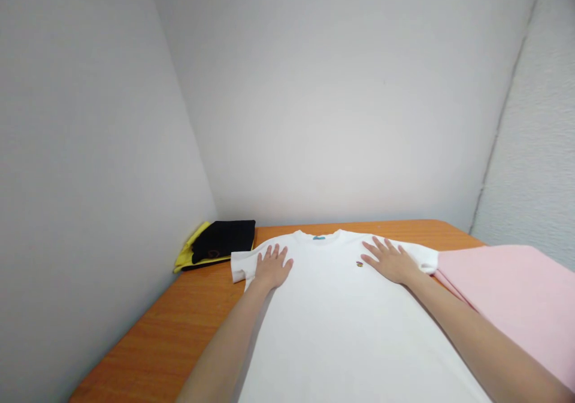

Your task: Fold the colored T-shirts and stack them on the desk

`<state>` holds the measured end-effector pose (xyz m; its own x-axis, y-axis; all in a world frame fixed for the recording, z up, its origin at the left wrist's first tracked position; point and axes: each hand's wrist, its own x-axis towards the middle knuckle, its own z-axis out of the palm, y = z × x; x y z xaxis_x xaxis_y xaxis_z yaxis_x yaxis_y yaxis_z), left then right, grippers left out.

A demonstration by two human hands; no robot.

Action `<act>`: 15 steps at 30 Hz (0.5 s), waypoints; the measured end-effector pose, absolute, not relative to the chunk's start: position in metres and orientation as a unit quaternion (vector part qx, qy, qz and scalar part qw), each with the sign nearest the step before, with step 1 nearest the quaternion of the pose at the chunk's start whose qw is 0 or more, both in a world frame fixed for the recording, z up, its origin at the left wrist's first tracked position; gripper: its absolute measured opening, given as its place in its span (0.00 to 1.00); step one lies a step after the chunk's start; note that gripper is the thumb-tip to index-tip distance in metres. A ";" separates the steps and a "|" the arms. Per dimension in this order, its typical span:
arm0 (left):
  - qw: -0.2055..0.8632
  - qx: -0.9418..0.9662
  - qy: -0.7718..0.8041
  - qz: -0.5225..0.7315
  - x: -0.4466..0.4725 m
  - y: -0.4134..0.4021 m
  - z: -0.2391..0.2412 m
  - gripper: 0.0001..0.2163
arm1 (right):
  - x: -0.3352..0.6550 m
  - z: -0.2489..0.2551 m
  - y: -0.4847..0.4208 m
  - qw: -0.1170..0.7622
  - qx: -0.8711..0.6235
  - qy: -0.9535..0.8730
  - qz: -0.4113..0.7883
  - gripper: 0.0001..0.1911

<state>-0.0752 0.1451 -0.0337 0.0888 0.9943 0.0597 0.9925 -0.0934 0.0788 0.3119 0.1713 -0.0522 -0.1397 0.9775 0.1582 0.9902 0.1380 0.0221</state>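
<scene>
left hand [272, 268] palm down, fingers spread, flat on upper left of white t-shirt [323, 325]. right hand [390, 261] palm down too, fingers fanned, near small chest emblem [359, 264]. t-shirt laid out, collar far, across middle of wooden table [197, 316]. folded black garment [227, 240] on yellow one [187, 255], far left; pink cloth [516, 289] right. pale walls [336, 103] around.

The left forearm [224, 349] slants in from the near left, the left hand [272, 269] palm down, fingers spread toward the far side. The right forearm [476, 331] reaches from the near right, the right hand [392, 262] palm down, fingers fanned far and leftward.
</scene>
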 end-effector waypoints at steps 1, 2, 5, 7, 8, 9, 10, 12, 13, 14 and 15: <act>0.008 0.737 0.674 0.049 -0.075 0.146 -0.034 0.32 | 0.311 -0.051 0.171 0.053 -0.656 -0.751 -0.058 0.35; 0.007 0.738 0.673 0.049 -0.075 0.146 -0.034 0.32 | 0.311 -0.050 0.170 0.054 -0.659 -0.749 -0.054 0.35; 0.003 0.738 0.673 0.047 -0.074 0.145 -0.033 0.31 | 0.309 -0.045 0.166 0.062 -0.664 -0.744 -0.042 0.36; -0.002 0.739 0.672 0.046 -0.072 0.144 -0.032 0.31 | 0.307 -0.041 0.164 0.068 -0.662 -0.745 -0.037 0.36; -0.004 0.740 0.672 0.046 -0.072 0.143 -0.032 0.31 | 0.307 -0.039 0.162 0.071 -0.661 -0.746 -0.037 0.36; -0.007 0.740 0.671 0.046 -0.071 0.142 -0.031 0.30 | 0.306 -0.036 0.160 0.073 -0.661 -0.746 -0.038 0.35; -0.011 0.741 0.670 0.047 -0.071 0.142 -0.030 0.30 | 0.304 -0.034 0.157 0.073 -0.660 -0.746 -0.042 0.35; -0.022 0.742 0.668 0.050 -0.068 0.141 -0.025 0.28 | 0.299 -0.027 0.150 0.078 -0.659 -0.746 -0.058 0.34; -0.035 0.745 0.664 0.054 -0.066 0.140 -0.021 0.27 | 0.296 -0.023 0.146 0.084 -0.657 -0.746 -0.070 0.33; -0.051 0.750 0.656 0.059 -0.062 0.138 -0.015 0.26 | 0.294 -0.017 0.142 0.091 -0.654 -0.747 -0.083 0.32; -0.072 0.761 0.641 0.066 -0.056 0.135 -0.008 0.25 | 0.293 -0.011 0.138 0.098 -0.651 -0.747 -0.095 0.31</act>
